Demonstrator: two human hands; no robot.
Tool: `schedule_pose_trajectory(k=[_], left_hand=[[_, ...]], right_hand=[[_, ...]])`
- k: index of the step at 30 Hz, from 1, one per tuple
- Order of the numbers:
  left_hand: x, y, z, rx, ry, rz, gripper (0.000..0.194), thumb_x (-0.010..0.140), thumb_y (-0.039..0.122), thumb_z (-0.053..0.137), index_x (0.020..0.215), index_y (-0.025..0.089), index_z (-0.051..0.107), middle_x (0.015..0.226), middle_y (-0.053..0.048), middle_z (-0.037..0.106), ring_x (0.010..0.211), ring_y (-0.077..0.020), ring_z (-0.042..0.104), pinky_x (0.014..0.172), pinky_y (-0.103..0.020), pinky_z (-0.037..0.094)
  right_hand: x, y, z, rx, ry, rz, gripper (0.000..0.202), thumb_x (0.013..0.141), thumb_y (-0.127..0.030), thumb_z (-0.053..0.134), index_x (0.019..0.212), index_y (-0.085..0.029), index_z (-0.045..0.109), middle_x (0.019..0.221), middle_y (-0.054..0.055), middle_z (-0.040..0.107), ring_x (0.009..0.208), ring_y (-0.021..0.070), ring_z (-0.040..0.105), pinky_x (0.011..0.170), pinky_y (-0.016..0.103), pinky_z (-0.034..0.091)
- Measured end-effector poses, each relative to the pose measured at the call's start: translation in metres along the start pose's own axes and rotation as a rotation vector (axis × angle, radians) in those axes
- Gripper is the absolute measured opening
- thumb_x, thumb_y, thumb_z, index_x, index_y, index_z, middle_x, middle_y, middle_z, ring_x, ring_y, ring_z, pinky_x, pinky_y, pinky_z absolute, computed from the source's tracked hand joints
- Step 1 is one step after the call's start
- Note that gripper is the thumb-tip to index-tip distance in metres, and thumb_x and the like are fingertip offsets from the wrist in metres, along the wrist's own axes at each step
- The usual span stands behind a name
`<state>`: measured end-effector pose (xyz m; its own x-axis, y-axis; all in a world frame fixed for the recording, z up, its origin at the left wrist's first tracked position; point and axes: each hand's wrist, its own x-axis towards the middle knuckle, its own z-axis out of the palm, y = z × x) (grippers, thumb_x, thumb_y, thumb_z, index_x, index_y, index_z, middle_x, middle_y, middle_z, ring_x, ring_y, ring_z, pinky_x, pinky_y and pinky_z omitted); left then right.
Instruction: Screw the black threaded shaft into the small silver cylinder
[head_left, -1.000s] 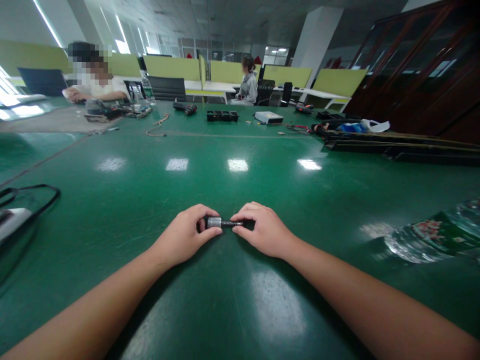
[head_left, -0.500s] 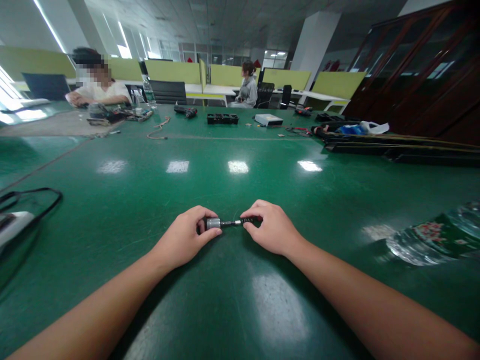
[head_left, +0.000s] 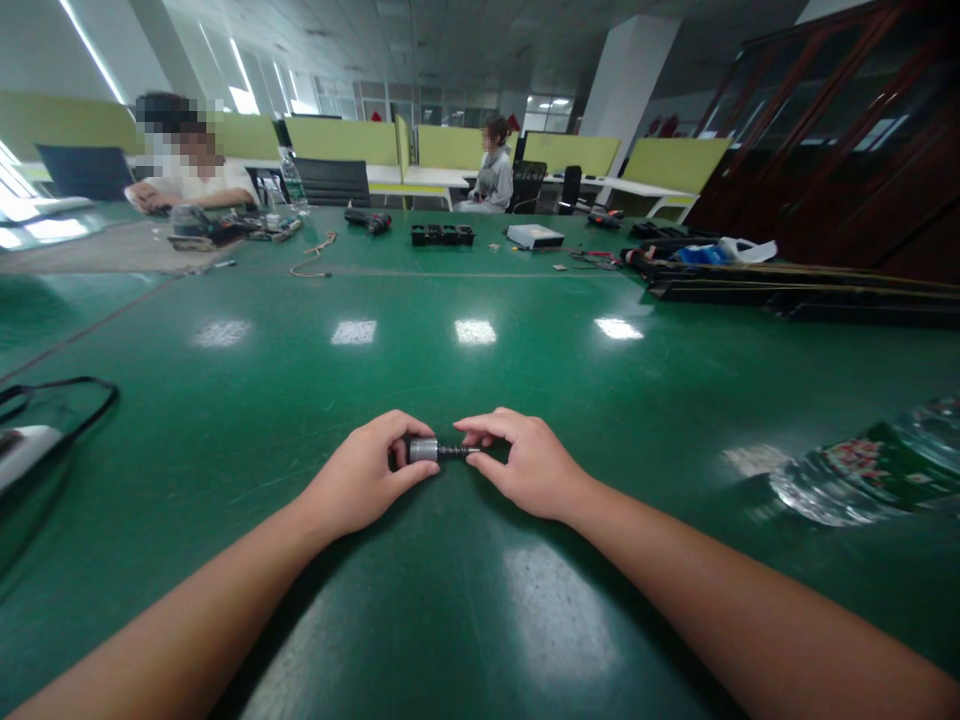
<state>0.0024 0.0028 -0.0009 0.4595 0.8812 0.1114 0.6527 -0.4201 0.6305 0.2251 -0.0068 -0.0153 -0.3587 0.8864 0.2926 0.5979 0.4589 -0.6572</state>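
My left hand (head_left: 365,470) is closed around a small silver metal cylinder (head_left: 424,450), which lies level just above or on the green table. A thin shaft points right from the cylinder, with a dark coil spring (head_left: 451,451) around it. My right hand (head_left: 531,462) is at the shaft's free end, its thumb and forefinger apart. The thumb is close to the tip; whether it touches cannot be made out. The cylinder's left end is hidden by my left fingers.
A water bottle (head_left: 870,465) lies at the right. On the left are a white device (head_left: 26,455) and a black cable (head_left: 90,383). Farther back sit a power drill (head_left: 367,220), a black tray (head_left: 442,235) and a grey box (head_left: 535,237). Two people sit beyond.
The spring has moved left from between my right fingers onto the shaft, up against the cylinder. My right fingers have spread and let it go. My left hand keeps its hold.
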Motion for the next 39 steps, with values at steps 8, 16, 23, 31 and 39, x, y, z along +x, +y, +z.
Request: schedule_pose_trajectory(k=[8,16,23,31,39], left_hand=[[-0.0010,-0.0010,0.0007,0.001,0.007,0.039,0.028,0.081,0.034,0.067,0.104,0.020,0.063,0.084,0.000,0.061,0.071,-0.0151,0.056,0.067,-0.028,0.044],[-0.0003,0.0007,-0.0002,-0.012,-0.011,0.021,0.026,0.087,0.038,0.059,0.106,0.020,0.064,0.083,0.000,0.065,0.069,-0.0146,0.057,0.065,-0.027,0.043],[0.0010,0.0011,0.0003,-0.009,-0.024,0.043,0.024,0.084,0.035,0.064,0.103,0.021,0.068,0.082,0.000,0.064,0.069,-0.0145,0.056,0.065,-0.027,0.043],[-0.0008,-0.0028,0.0009,-0.055,0.009,0.004,0.026,0.075,0.030,0.073,0.098,0.019,0.069,0.082,0.000,0.065,0.070,-0.0143,0.057,0.065,-0.026,0.044],[0.0006,-0.0017,0.0020,-0.059,-0.015,0.066,0.025,0.077,0.030,0.072,0.100,0.020,0.069,0.082,0.000,0.064,0.070,-0.0139,0.055,0.065,-0.026,0.043]], right_hand=[[-0.0013,-0.0012,0.0018,0.039,-0.027,-0.034,0.039,0.076,-0.007,0.064,0.113,-0.020,0.066,0.093,0.003,0.071,0.082,0.0148,0.062,0.080,0.032,0.049],[-0.0011,-0.0028,0.0005,0.035,-0.031,-0.047,0.037,0.076,-0.006,0.063,0.110,-0.019,0.067,0.092,0.003,0.071,0.081,0.0145,0.061,0.079,0.031,0.049],[-0.0002,-0.0023,0.0024,0.023,-0.036,-0.068,0.035,0.077,-0.008,0.064,0.109,-0.020,0.067,0.092,0.002,0.071,0.082,0.0152,0.060,0.079,0.032,0.048],[-0.0013,-0.0021,0.0023,-0.049,-0.075,-0.113,0.026,0.078,-0.015,0.068,0.103,-0.020,0.069,0.098,0.003,0.072,0.092,0.0184,0.060,0.084,0.035,0.046],[-0.0009,-0.0031,0.0018,-0.058,-0.094,-0.143,0.024,0.081,-0.019,0.067,0.104,-0.020,0.070,0.097,0.004,0.072,0.091,0.0191,0.059,0.084,0.036,0.044]])
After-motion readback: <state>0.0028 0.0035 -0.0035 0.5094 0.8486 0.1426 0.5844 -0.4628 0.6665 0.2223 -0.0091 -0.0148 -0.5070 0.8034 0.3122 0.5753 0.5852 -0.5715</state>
